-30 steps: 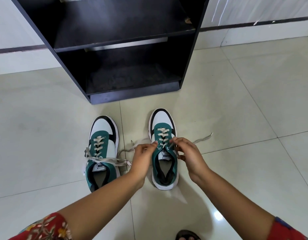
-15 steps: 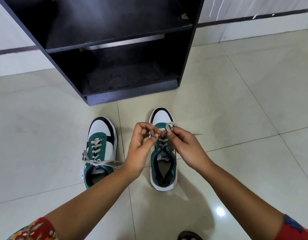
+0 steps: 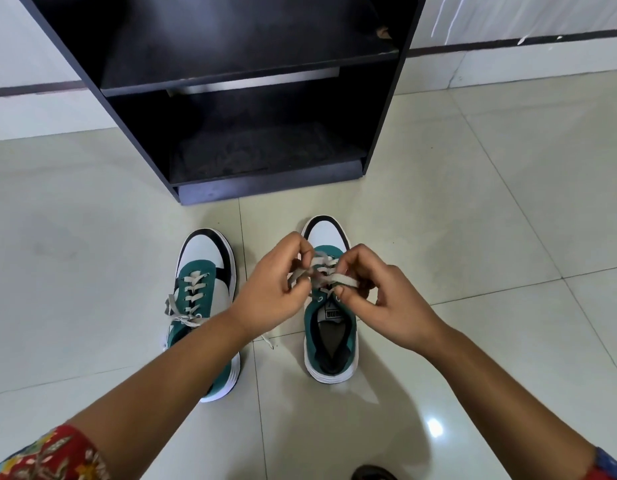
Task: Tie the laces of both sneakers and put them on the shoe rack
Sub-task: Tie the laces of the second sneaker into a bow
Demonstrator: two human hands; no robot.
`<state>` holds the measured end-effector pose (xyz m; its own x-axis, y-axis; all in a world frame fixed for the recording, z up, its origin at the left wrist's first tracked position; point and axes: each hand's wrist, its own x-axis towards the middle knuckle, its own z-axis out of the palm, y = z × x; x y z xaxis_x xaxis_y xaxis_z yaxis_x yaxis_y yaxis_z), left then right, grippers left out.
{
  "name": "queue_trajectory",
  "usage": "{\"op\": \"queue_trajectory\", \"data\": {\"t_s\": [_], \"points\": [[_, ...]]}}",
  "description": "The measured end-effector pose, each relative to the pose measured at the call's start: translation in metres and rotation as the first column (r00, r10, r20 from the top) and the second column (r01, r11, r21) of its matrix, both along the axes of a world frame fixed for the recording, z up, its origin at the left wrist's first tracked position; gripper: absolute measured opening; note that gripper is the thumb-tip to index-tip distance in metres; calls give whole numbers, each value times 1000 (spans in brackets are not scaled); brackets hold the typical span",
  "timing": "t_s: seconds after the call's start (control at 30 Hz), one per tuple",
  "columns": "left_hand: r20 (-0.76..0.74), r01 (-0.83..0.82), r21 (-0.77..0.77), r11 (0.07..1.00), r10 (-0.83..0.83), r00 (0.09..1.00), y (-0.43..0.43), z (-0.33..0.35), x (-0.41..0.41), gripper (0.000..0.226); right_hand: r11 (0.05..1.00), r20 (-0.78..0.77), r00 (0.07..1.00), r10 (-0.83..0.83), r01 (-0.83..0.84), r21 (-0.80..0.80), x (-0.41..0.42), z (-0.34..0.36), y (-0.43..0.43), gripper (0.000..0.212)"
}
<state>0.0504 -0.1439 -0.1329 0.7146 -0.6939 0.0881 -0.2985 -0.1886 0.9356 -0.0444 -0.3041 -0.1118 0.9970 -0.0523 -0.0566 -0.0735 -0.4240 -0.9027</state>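
Both hands have dropped lower, left hand (image 3: 272, 289) and right hand (image 3: 379, 296) pinching the laces (image 3: 329, 277).

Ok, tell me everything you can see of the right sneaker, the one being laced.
The right sneaker stands upright on the tiled floor, toe toward the black shoe rack, apart from the left sneaker. It has a white toe with black trim, a teal suede-looking upper, dark lining and a thick white sole. Its pale flat laces are lifted above the tongue, pinched by the left hand and right hand; no finished bow shows.
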Motion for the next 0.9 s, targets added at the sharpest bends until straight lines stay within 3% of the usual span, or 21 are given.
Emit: {"op": "queue_trajectory", "data": {"t_s": [0.07, 0.17, 0.27, 0.33, 0.47, 0.57, 0.67, 0.73, 0.8, 0.9], "points": [[-213, -28, -58, 998, 15, 977, -3, -2, -2, 36, 1000, 24, 1000, 15, -15, 21, -4, -1, 3, 15], [-397, -65, -132, 989, 7, 918, -4, -1, 1, 35, 1000, 17, 1000, 22, -21, -23, -7, -2, 7, 12], [-636, -183, -170, 968, 34, 771, -5, 0, 4, 29, 1000, 2, 1000, -1, 1, 18, -6, -1, 7, 7], [-680, -182, -181, 966, 11, 733, -3, -1, 6, 24, 1000, 0, 1000, -22, 22, 22, -2, 0, 8, 7], [-633, -44, -129, 991, -48, 772, 2, 0, 7, 10, 983, 28, 983, -179, 180, -30, 7, -5, 10, 3], [-565, 72, -52, 996, -89, 820, 1, 3, 4, 19, 965, 35, 964, -263, 262, 19, 11, -7, 11, 6], [-446, -30, -11, 999, 22, 895, -3, 6, 0, 24, 979, 94, 974, -204, 203, 24, 7, -7, 14, 10], [-284, -124, 55, 991, 135, 949, -4, 6, 0, 23, 956, 173, 974, -146, 183, -228, 0, -14, 17, 18], [-68, -169, 163, 972, 182, 981, -3, 4, 3, 33, 832, 233, 965, -123, 228, -505, -4, -22, 21, 23], [154, -215, 344, 914, 171, 973, -3, 2, 8, 35, 689, 178, 976, -122, 213, -693, -7, -29, 28, 38]]}}
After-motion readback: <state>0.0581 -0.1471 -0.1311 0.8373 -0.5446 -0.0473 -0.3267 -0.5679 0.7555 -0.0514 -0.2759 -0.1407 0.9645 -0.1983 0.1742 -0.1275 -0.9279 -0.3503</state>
